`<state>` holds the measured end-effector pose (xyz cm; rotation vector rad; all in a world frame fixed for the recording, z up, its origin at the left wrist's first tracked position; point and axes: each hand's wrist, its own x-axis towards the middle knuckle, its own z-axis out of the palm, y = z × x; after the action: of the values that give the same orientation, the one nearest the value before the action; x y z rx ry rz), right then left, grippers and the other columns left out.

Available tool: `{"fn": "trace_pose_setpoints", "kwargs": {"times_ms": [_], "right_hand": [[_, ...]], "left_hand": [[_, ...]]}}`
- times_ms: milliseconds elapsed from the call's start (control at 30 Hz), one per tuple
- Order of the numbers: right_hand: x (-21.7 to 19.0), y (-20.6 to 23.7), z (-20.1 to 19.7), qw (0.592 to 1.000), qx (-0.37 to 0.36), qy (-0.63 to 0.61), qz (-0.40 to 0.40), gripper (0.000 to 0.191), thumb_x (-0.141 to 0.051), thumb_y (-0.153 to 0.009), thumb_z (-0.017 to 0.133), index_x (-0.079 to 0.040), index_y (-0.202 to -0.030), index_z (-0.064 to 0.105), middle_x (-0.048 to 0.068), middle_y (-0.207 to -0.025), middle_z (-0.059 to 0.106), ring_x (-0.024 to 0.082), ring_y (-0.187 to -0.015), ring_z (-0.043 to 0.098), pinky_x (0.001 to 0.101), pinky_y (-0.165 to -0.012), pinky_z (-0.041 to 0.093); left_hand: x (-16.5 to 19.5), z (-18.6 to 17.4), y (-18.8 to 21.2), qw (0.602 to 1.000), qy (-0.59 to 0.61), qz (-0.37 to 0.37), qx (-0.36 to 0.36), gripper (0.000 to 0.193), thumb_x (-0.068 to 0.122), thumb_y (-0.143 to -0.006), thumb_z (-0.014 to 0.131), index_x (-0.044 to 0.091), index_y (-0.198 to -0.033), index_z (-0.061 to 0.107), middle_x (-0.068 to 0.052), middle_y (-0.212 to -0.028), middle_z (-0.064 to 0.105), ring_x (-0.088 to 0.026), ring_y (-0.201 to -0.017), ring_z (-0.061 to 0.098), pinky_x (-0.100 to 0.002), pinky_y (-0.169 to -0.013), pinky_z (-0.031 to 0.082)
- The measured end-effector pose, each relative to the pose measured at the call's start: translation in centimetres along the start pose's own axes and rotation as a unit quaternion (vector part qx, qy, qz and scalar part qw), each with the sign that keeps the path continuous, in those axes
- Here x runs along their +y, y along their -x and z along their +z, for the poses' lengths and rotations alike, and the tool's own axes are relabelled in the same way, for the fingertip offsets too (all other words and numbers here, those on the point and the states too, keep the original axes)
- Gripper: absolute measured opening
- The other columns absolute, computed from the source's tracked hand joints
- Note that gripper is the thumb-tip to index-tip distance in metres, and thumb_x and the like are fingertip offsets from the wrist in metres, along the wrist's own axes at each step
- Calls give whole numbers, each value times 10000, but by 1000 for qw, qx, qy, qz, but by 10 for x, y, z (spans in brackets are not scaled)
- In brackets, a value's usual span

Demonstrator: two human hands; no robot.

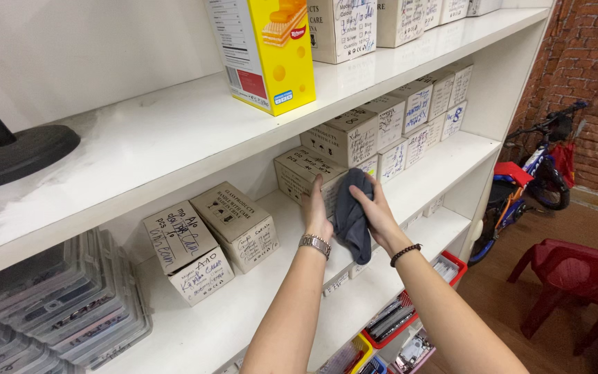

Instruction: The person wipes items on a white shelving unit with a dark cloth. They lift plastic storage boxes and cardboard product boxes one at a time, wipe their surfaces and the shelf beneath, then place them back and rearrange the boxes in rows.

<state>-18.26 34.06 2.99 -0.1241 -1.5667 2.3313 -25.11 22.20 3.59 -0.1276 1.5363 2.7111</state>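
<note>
A dark grey cloth (pixel 353 215) hangs limp and soft, likely light and easy to bunch anywhere along its upper fold. The right hand (pixel 376 211) has its fingers closed on it, pressing it to a small cardboard box (pixel 302 173) near the front edge of the middle shelf (pixel 243 312). The left hand (pixel 317 211) lies flat on that box, fingers released, steadying it. More boxes (pixel 410 118) line the shelf behind.
</note>
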Motion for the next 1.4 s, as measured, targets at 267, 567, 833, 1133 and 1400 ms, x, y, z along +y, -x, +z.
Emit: {"fn": "trace_pose_setpoints", "kwargs": {"times_ms": [267, 567, 833, 1133, 1400], "right_hand": [[-4, 11, 3, 996, -59, 70, -6, 617, -127, -886, 664, -113, -1472, 474, 107, -1314, 628, 161, -1081, 648, 304, -899, 556], [-71, 71, -22, 963, -7, 192, -187, 582, -155, -926, 607, -105, -1484, 446, 121, -1316, 625, 192, -1129, 633, 325, -949, 527], [-46, 84, 41, 733, -42, 625, -265, 417, -365, -921, 705, -274, -1325, 662, 131, -1520, 506, 445, -1242, 533, 480, -1043, 448], [-36, 73, -25, 926, 37, 348, -143, 441, -215, -873, 686, -157, -1304, 619, 195, -1248, 708, 320, -1170, 666, 389, -1000, 523], [-58, 118, -48, 773, 47, 472, -421, 488, -246, -990, 678, -94, -1446, 594, 311, -1485, 503, 422, -1325, 482, 461, -1079, 378]], "left_hand": [[15, -14, -22, 990, 94, -97, -25, 863, 483, -733, 795, 8, -1393, 505, -161, -1323, 649, -308, -1184, 677, -450, -946, 588], [5, -84, 54, 985, -67, -93, -126, 812, 487, -812, 714, 32, -1423, 435, -189, -1351, 601, -311, -1274, 629, -481, -1015, 554], [10, -90, 111, 977, -121, -42, -169, 729, 553, -925, 505, 53, -1455, 478, -97, -1471, 557, -165, -1339, 535, -338, -1105, 409], [43, -53, 74, 946, -257, -31, -193, 1247, 561, -740, 796, 42, -1582, 36, -235, -1488, 473, -285, -1330, 581, -385, -1050, 541], [11, -33, 175, 860, -447, 154, -189, 1203, 488, -701, 829, 45, -1621, 194, -250, -1384, 609, -317, -1270, 598, -376, -1047, 484]]}}
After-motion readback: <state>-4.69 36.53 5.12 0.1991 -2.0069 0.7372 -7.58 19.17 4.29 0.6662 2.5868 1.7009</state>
